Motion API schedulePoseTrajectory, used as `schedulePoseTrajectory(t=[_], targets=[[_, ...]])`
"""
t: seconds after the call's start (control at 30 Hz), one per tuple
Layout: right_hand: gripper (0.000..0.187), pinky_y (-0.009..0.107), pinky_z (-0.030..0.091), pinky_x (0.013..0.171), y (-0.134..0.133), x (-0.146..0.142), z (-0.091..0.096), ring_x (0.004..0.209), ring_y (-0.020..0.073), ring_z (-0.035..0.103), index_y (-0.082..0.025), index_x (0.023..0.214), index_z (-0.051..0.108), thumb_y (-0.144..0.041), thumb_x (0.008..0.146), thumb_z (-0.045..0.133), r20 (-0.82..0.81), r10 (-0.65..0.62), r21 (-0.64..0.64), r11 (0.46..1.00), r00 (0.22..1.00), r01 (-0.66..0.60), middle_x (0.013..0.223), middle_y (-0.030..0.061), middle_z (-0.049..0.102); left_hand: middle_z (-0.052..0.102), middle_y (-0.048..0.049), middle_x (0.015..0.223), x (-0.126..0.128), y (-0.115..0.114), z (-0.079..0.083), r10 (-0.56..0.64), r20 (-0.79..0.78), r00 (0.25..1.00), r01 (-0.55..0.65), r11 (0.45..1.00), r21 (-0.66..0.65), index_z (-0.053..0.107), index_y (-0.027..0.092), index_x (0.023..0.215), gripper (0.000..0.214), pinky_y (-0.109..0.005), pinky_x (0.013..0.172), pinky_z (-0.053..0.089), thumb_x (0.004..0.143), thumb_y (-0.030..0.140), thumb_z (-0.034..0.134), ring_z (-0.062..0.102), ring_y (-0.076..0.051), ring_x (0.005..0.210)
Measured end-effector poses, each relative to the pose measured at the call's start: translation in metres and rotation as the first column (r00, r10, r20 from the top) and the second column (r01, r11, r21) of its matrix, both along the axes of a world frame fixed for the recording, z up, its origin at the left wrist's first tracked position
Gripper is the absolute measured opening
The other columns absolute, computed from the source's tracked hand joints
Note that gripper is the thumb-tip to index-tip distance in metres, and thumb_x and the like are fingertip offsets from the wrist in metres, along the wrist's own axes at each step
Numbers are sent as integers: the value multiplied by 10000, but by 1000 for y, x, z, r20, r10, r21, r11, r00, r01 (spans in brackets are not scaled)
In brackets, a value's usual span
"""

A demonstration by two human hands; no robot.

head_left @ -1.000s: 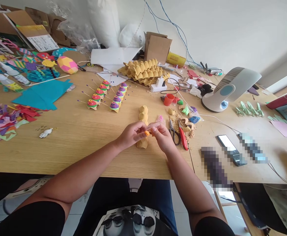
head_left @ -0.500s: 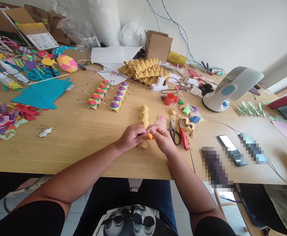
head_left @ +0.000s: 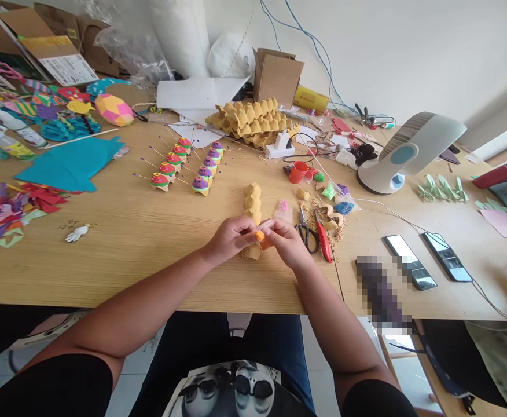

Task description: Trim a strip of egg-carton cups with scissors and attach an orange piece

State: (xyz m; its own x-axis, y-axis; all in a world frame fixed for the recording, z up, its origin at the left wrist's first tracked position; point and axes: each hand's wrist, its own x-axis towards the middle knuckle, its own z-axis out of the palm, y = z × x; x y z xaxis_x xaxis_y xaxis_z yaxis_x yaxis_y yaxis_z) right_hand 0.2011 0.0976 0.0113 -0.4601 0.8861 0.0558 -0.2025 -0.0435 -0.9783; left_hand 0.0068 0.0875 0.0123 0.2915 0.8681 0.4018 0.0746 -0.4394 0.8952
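My left hand (head_left: 230,238) and my right hand (head_left: 285,241) meet over the middle of the wooden table (head_left: 127,231). Both pinch a small orange lump (head_left: 259,236) between their fingertips. Right under them lies a tan strip of egg-carton cups (head_left: 252,202), running away from me. A small clear bag with pink stuff (head_left: 283,209) lies just beyond my right hand. Scissors (head_left: 305,230) and a red-handled cutter (head_left: 323,238) lie to the right of that hand.
Two rows of painted carton cups with pins (head_left: 188,165) stand further back. Stacked egg trays (head_left: 249,119), a red cup (head_left: 297,172), a white fan (head_left: 405,153) and two phones (head_left: 427,260) lie to the right. Teal paper (head_left: 71,162) and coloured scraps (head_left: 6,208) cover the left.
My hands stayed together over the carton strip, turning the orange lump slightly between the fingertips. The view shifted a little.
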Motion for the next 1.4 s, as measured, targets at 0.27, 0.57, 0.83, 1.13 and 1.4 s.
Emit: schedulePoseTrajectory(t=[0.27,0.57,0.83,1.13,1.4], targets=[[205,328,484,717,21,29,-5,726,183,580,-207,837,680,-382,940,661,537,-424,378,894,730,241,800,30,660,692,-32,941,-10,17,-9,246,194,950,-220,965,-143,711,224,1159,410,-268,728,498,942,572,716,620,-155,815],[270,411,542,956,9,23,4,1031,260,671,-233,1200,731,-371,969,708,510,-522,719,695,683,-6,1105,103,703,731,-46,995,-9,22,-12,281,169,945,-244,946,-212,755,206,1076,328,-298,856,507,923,495,733,637,-175,912],[411,312,462,798,-1,3,-2,929,222,651,-207,1245,717,-346,884,854,764,-207,535,734,611,-419,1011,69,721,742,-49,1000,-9,28,-21,286,186,940,-223,927,-300,756,198,1019,353,-317,896,512,855,506,808,649,-193,962],[529,295,406,759,10,6,-10,859,203,603,-230,1346,714,-473,894,843,777,-290,519,797,558,-309,916,40,680,804,-74,978,-18,30,-19,69,-29,997,-74,926,-371,818,188,970,388,-365,878,536,805,538,846,693,-212,902],[492,316,472,815,6,8,-8,917,222,637,-244,1359,707,-462,929,806,797,-316,518,795,515,-314,1005,68,684,779,-60,855,-18,31,-20,33,63,997,-5,916,-402,806,167,965,464,-320,710,579,735,559,901,659,-153,714]])
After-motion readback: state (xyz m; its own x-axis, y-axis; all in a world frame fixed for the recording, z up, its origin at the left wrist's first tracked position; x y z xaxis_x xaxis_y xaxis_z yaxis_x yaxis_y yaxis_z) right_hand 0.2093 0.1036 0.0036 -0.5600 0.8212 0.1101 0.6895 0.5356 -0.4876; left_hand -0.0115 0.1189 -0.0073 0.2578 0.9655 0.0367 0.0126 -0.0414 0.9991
